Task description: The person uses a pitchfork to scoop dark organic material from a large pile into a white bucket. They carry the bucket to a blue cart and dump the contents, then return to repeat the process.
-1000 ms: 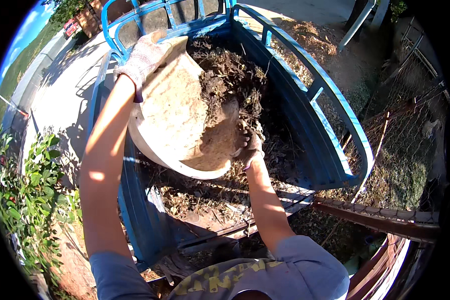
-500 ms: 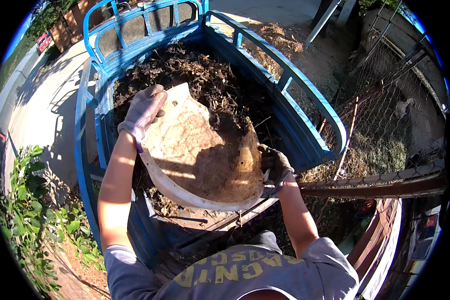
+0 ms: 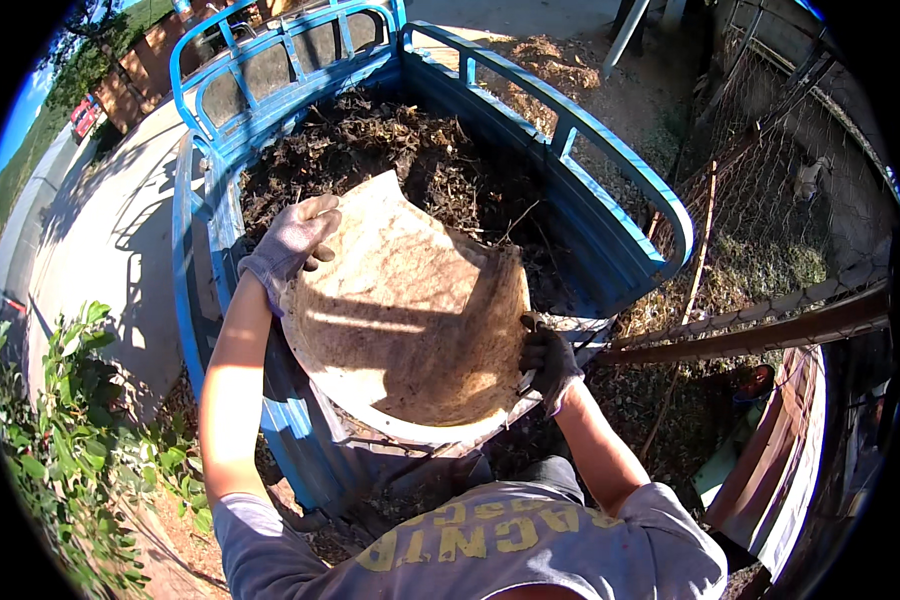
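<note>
Person stands at rear of blue cart bed, holding a big worn white bucket at frame centre, tipped so its open mouth faces back toward the person and its base points at 12 o'clock over the load. Left hand, light glove, at 10 o'clock of the bucket, grip clamped over the base edge to steady the tilt. Right hand, dark glove, at 4 o'clock, grip closed on the rim so the weight hangs between both arms. Bucket interior looks dirt-stained, nothing seen inside. Dry leaf and twig debris fills the bed from 11 to 1 o'clock. Green shrub at 8 o'clock, wire fence at 2 o'clock, pavement at 9
</note>
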The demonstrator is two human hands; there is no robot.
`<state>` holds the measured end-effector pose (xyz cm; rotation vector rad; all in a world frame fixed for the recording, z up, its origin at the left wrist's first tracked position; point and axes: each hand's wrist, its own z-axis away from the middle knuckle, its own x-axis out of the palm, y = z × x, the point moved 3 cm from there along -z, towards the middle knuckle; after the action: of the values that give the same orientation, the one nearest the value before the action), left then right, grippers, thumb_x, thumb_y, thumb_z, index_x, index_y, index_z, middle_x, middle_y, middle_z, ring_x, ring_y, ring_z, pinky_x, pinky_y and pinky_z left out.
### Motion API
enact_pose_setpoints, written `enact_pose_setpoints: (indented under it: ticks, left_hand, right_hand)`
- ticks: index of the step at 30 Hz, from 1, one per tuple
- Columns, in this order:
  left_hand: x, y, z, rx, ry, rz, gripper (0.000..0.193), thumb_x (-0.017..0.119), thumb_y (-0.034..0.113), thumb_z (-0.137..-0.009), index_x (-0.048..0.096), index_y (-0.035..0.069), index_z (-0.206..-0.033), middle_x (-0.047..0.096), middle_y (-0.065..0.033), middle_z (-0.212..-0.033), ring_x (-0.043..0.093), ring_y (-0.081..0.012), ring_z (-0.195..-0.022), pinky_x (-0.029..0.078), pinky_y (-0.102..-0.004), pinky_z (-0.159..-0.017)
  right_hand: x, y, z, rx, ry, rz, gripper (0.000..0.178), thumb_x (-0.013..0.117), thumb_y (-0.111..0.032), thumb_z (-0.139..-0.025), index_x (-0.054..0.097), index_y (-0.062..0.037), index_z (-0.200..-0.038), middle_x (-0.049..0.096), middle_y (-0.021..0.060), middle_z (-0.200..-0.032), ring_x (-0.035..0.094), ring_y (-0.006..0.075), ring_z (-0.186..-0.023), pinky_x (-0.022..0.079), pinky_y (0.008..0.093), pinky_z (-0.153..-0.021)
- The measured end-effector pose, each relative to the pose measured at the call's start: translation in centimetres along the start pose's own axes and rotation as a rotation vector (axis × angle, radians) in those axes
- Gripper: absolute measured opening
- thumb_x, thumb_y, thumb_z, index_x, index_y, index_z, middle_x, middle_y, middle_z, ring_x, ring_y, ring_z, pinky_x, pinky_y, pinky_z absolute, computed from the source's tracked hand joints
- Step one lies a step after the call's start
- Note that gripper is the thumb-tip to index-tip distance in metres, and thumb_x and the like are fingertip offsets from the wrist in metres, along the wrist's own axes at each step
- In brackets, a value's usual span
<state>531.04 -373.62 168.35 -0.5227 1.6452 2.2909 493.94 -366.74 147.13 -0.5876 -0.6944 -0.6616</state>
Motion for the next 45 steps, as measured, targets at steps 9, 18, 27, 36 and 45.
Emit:
enact_pose_setpoints:
  ticks: [9, 18, 27, 36, 45]
  left_hand:
    - [17.3, -1.8, 3.0, -0.055, -0.045, 0.169, 0.032, 0.059, 0.027, -0.089, 0.063, 0.012, -0.117, 0.068, -0.0026, -0.091, 0.066, -0.015, -0.071, 0.047, -0.0244, -0.049]
    - [58.0, -8.1, 12.0, 0.164, -0.492, -0.141, 0.036, 0.054, 0.035, -0.093, 0.064, 0.002, -0.102, 0.065, -0.0034, -0.088, 0.057, -0.0152, -0.072, 0.044, -0.0317, -0.058]
    - [99.1, -10.5, 43.1, 0.263, -1.191, -0.805, 0.038, 0.063, 0.019, -0.087, 0.059, 0.002, -0.121, 0.066, -0.0072, -0.094, 0.062, -0.014, -0.078, 0.051, -0.0262, -0.072]
    - [111.2, -19.1, 49.9, 0.141, -1.294, -0.812, 0.029, 0.063, 0.017, -0.088, 0.064, 0.003, -0.113, 0.064, 0.0008, -0.085, 0.052, -0.0076, -0.066, 0.044, -0.0226, -0.06]
    - [117.4, -26.0, 58.1, 0.132, -1.322, -1.328, 0.031, 0.062, 0.024, -0.087, 0.067, 0.001, -0.107, 0.068, -0.0043, -0.09, 0.061, -0.0158, -0.078, 0.05, -0.0294, -0.071]
  right_hand:
    - [-16.6, -1.0, 12.3, -0.057, 0.007, -0.422, 0.01, 0.051, -0.022, -0.094, 0.053, -0.0124, -0.097, 0.045, -0.0065, -0.064, 0.036, 0.0057, -0.046, 0.03, 0.0201, -0.039]
    - [-53.7, 0.9, 32.1, -0.227, 0.28, -0.738, 0.011, 0.047, -0.019, -0.094, 0.051, -0.0094, -0.096, 0.046, -0.0051, -0.064, 0.042, 0.0089, -0.048, 0.037, 0.0258, -0.044]
    - [-89.7, 11.7, 54.0, -0.992, 1.052, -1.389, 0.013, 0.053, -0.022, -0.09, 0.056, -0.0118, -0.082, 0.056, 0.0012, -0.064, 0.055, 0.0156, -0.054, 0.047, 0.0302, -0.052]
    - [-102.5, 25.2, 82.8, -1.098, 1.251, -1.729, 0.01, 0.052, -0.024, -0.09, 0.054, -0.0157, -0.085, 0.058, 0.0028, -0.069, 0.056, 0.017, -0.067, 0.046, 0.0328, -0.065]
    - [-118.5, 33.3, 92.3, -1.008, 1.445, -2.034, 0.023, 0.054, -0.03, -0.089, 0.06, -0.0127, -0.103, 0.061, 0.0072, -0.108, 0.058, 0.0171, -0.098, 0.049, 0.0324, -0.079]
